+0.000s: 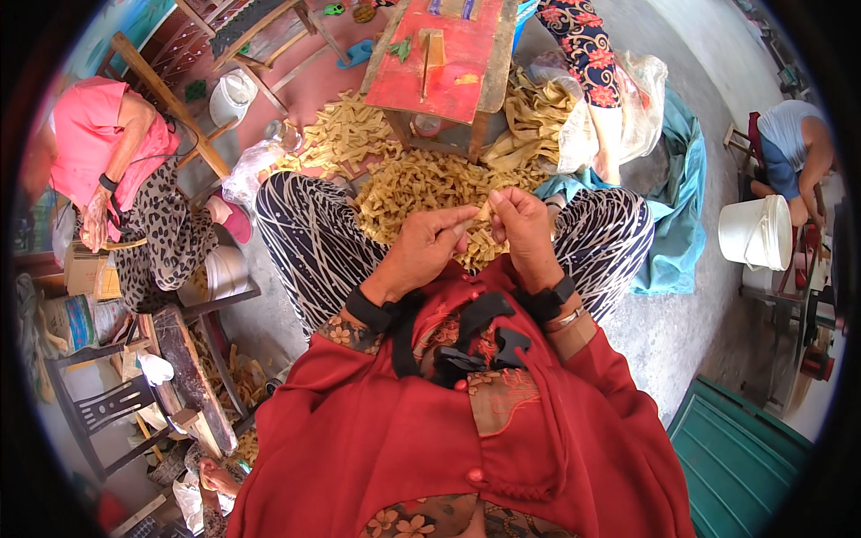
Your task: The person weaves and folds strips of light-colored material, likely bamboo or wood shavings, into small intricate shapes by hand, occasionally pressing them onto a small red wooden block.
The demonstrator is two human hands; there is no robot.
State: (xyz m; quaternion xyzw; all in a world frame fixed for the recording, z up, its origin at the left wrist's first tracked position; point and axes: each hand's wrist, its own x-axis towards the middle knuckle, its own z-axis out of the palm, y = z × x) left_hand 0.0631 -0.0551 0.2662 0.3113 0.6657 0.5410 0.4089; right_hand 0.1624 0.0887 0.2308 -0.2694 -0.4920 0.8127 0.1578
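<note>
My left hand (423, 247) is raised above my lap with its fingers curled and pinched toward a small pale yellow folded strip (483, 213). My right hand (525, 231) holds that strip between thumb and forefinger, just right of my left fingertips. Under and beyond both hands a heap of short, knotted-looking yellow pieces (417, 184) covers the floor between my patterned knees. Longer flat yellow strips (534, 117) lie farther back to the right. Whether my left fingertips grip the strip too is hard to make out.
A red-topped low table (429, 76) stands ahead. A person in pink (108, 134) sits left; another (794, 152) works at right beside a white bucket (749, 231). A patterned leg (583, 54) stretches by a teal cloth (673, 242). Wooden benches and chairs (184, 377) crowd the lower left.
</note>
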